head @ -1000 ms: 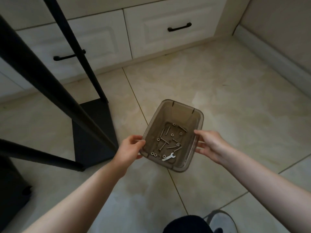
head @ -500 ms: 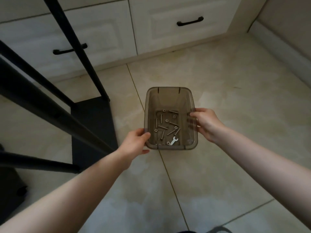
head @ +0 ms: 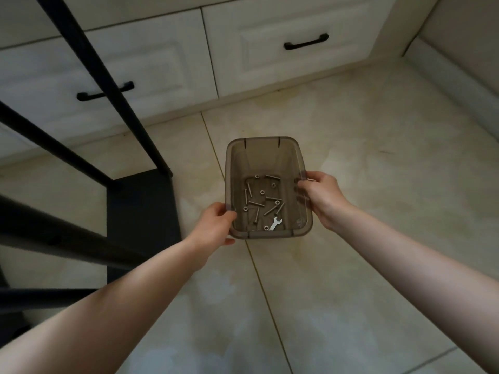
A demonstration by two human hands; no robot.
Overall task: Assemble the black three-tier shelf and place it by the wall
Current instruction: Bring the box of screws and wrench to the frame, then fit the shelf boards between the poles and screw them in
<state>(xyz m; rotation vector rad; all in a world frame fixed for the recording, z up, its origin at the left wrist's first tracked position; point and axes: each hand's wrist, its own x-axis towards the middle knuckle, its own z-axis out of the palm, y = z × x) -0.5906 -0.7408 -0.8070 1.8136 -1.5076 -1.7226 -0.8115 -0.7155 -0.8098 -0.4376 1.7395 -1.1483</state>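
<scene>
Bin (head: 266, 155) of bolts (head: 259, 202) is gripped by left hand (head: 216, 228) and right hand (head: 322, 197), right of the shelf frame (head: 140, 211).

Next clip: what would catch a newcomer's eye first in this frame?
The smoky translucent bin at centre, gripped by the left hand and right hand, with loose screws and a small white wrench on its bottom. Left of it, the black shelf frame stands on the tiled floor.

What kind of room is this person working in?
Probably a home kitchen or utility corner: white cabinet drawers with black handles, a beige tiled floor and a baseboard along the wall.
</scene>
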